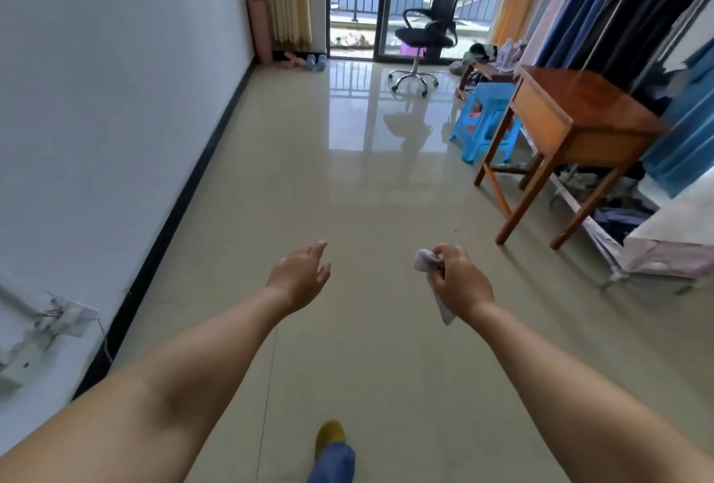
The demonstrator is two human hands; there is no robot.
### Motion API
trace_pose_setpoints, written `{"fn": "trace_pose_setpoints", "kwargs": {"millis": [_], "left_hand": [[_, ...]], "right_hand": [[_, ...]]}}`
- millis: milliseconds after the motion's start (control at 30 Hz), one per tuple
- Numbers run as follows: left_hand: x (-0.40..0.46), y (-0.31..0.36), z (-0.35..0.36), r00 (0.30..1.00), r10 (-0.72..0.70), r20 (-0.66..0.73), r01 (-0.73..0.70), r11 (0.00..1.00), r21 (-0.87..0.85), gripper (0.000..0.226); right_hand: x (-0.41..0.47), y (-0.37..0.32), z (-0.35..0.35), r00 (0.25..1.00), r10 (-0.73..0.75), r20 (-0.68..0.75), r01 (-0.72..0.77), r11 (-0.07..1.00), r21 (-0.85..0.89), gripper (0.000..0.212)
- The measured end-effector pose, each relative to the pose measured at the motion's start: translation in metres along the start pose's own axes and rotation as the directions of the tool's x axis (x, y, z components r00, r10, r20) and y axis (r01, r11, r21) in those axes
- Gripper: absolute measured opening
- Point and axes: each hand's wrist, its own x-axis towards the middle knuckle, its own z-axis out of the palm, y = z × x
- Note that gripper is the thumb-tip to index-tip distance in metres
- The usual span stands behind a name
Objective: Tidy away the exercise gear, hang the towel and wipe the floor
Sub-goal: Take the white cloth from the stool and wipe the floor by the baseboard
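A: L hand [299, 277]?
B: Held out over the tiled floor [347, 212], fingers relaxed and spread; nothing is held.
A: R hand [459, 281]?
B: Curled round a small white cloth [425, 261]; one end is bunched above the fist, the other hangs below it.
A: Exercise gear?
B: A rolled pink mat [259, 32] is stood upright in the far corner by the curtain; dumbbells [317, 62] are seen at its foot. An office chair [427, 34] is parked by the balcony door, w/ a wooden table [579, 111] at right.
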Motion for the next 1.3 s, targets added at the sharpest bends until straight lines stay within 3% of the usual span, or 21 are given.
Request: {"fn": "trace_pose_setpoints", "kwargs": {"millis": [400,667,900,1033,1200,1300], "left_hand": [[0.261,-0.034,-0.055,1.000,0.004,-0.015,-0.004,1.000,0.001,0.050],[0.437,-0.096,-0.066,0.958,-0.285,-0.026,0.282,0.957,-0.069,0.050],[0.536,-0.135,-0.084,0.893,-0.449,-0.022,0.441,0.885,-0.150,0.049],[0.587,-0.179,-0.094,0.819,-0.574,-0.003,0.564,0.806,-0.180,0.050],[0.649,-0.245,-0.104,0.792,-0.610,0.012,0.603,0.779,-0.171,0.051],[0.683,-0.297,-0.122,0.728,-0.685,0.041,0.678,0.708,-0.197,0.051]], "right_hand": [[0.284,-0.043,0.012,0.995,-0.052,0.080,0.057,0.997,-0.058,0.033],[0.517,-0.069,0.048,0.955,-0.224,0.195,0.246,0.965,-0.093,0.028],[0.690,-0.123,0.061,0.886,-0.334,0.321,0.383,0.918,-0.101,0.027],[0.768,-0.172,0.095,0.821,-0.444,0.358,0.501,0.861,-0.082,0.029],[0.863,-0.254,0.154,0.727,-0.538,0.426,0.615,0.786,-0.058,0.028],[0.914,-0.316,0.182,0.678,-0.560,0.476,0.665,0.744,-0.071,0.027]]}}
